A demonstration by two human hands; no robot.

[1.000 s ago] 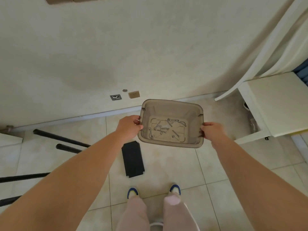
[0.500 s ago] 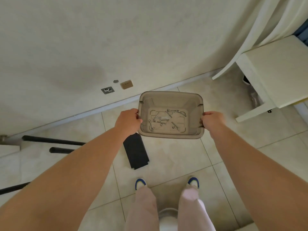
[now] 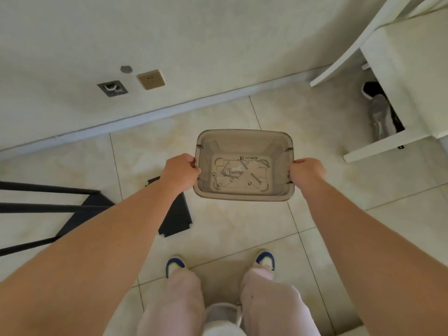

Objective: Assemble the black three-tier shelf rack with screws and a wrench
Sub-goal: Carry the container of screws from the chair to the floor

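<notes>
Pale glossy floor tiles [image 3: 218, 238] run under everything, with the person's light trousers [image 3: 271, 309] and two blue-toed shoes [image 3: 175, 264] closest at the bottom of the view. Above the feet, both bare arms reach forward and hold a translucent grey-brown plastic bin [image 3: 244, 192] level in the air, above the floor. On the bin's left rim the left hand [image 3: 180, 172] has its fingers curled tight, and the right hand [image 3: 306, 172] grips the right rim the same way, fingers wrapped over the edge. Loose silver screws [image 3: 238, 169] lie scattered on the bin's bottom; whether a wrench is among them cannot be told. Under the left forearm a flat black shelf panel [image 3: 175, 214] rests on the tiles, partly hidden by the arm. Further left, black frame bars [image 3: 43, 190] of the rack lie on the floor and run out of the picture. Beyond the bin a white skirting board [image 3: 169, 110] meets a cream wall carrying a beige socket [image 3: 150, 79] and an open grey wall box [image 3: 112, 88]. At far right stands a white cabinet [image 3: 412, 69] with a shoe [image 3: 378, 112] tucked beneath it
</notes>
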